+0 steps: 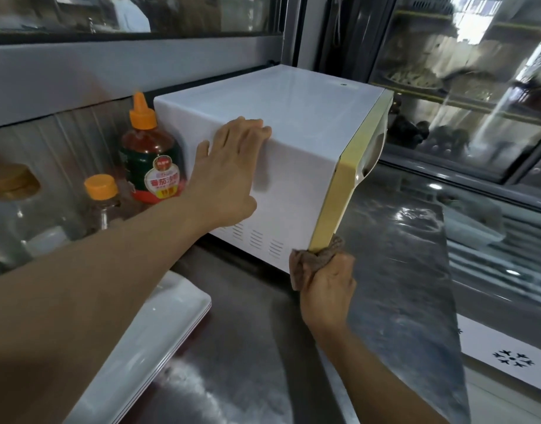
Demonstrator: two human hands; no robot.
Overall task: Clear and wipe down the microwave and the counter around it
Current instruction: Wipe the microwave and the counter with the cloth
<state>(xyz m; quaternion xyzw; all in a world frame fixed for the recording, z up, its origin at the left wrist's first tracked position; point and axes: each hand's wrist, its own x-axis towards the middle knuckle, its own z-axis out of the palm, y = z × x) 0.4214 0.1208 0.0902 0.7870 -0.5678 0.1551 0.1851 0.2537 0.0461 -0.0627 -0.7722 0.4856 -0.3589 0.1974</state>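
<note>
A white microwave [296, 111] with a yellow front frame stands on the steel counter [394, 270], its front turned to the right. My left hand [229, 166] lies flat on its left side wall, fingers hooked over the top edge. My right hand [327, 286] is closed around a brown cloth [321, 255], which presses against the lower front corner of the yellow frame. The microwave's door face is hidden from this angle.
A ketchup squeeze bottle [150, 157] with an orange cap stands behind the microwave, beside a smaller orange-capped bottle [101, 197] and a clear glass jar [21, 215]. Stacked white trays [159, 332] lie at the near left. A glass display case [464, 87] rises at the right.
</note>
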